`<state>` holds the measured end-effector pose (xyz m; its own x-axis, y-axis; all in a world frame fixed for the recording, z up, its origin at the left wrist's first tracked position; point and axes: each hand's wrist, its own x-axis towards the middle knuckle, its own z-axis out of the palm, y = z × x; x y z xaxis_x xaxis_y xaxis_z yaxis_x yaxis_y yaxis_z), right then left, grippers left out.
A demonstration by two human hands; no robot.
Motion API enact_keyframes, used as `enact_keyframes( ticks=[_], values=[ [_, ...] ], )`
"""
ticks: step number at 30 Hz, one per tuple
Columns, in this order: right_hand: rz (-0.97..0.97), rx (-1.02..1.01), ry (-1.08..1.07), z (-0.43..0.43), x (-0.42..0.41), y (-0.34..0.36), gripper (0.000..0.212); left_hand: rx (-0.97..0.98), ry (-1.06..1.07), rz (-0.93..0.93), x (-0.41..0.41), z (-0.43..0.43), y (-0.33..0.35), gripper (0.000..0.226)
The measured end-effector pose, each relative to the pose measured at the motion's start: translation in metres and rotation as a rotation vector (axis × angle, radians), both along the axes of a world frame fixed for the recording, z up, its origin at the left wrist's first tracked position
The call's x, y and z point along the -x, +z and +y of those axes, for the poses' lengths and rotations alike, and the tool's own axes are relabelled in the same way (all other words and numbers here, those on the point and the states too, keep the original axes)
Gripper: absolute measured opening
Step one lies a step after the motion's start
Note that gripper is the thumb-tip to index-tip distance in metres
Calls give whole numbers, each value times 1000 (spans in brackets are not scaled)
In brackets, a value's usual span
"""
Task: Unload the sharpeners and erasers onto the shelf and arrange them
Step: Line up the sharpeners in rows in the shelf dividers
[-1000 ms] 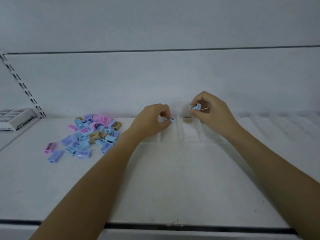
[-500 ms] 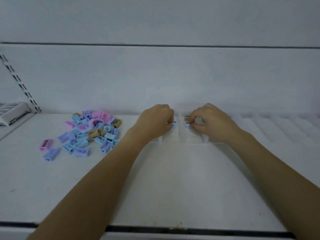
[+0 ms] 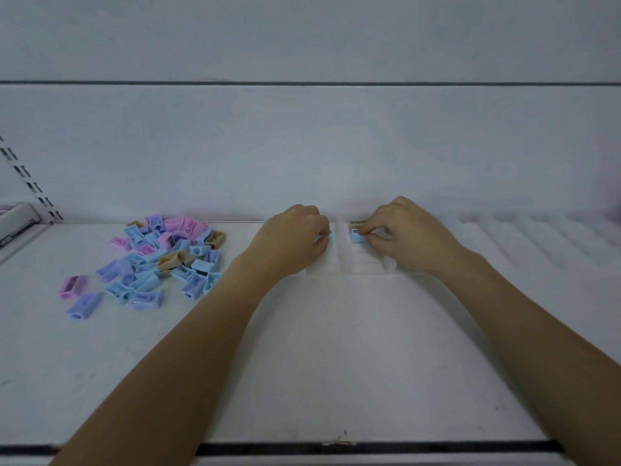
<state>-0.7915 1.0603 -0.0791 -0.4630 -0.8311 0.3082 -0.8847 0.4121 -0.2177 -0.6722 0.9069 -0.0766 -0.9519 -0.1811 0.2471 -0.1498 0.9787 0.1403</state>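
A loose pile of small pastel sharpeners (image 3: 161, 257), blue, purple, pink and tan, lies on the white shelf (image 3: 319, 348) at the left. My left hand (image 3: 292, 240) pinches a light blue sharpener (image 3: 330, 239) down in a channel of the white ribbed divider tray (image 3: 356, 260). My right hand (image 3: 403, 233) pinches another light blue sharpener (image 3: 357, 235) in the neighbouring channel. A tan sharpener (image 3: 357, 225) sits just behind it at the back of that channel. Both hands hide most of what they hold.
The ribbed tray continues to the right (image 3: 537, 237) along the shelf's back wall. A grey-white boxed item (image 3: 15, 223) lies at the far left by a slotted upright. The shelf's dark front edge (image 3: 369, 447) runs below my forearms.
My right hand came down with its blue sharpener from above the tray into the channel in front of the tan one. My left hand stayed at its channel, settling slightly.
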Motion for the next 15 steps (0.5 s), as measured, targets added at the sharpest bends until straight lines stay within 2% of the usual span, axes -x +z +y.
enact_keyframes(
  ticks=[15],
  values=[
    [-46, 2, 8, 1, -1, -1, 23, -28, -15, 2, -1, -1, -1, 28]
  ],
)
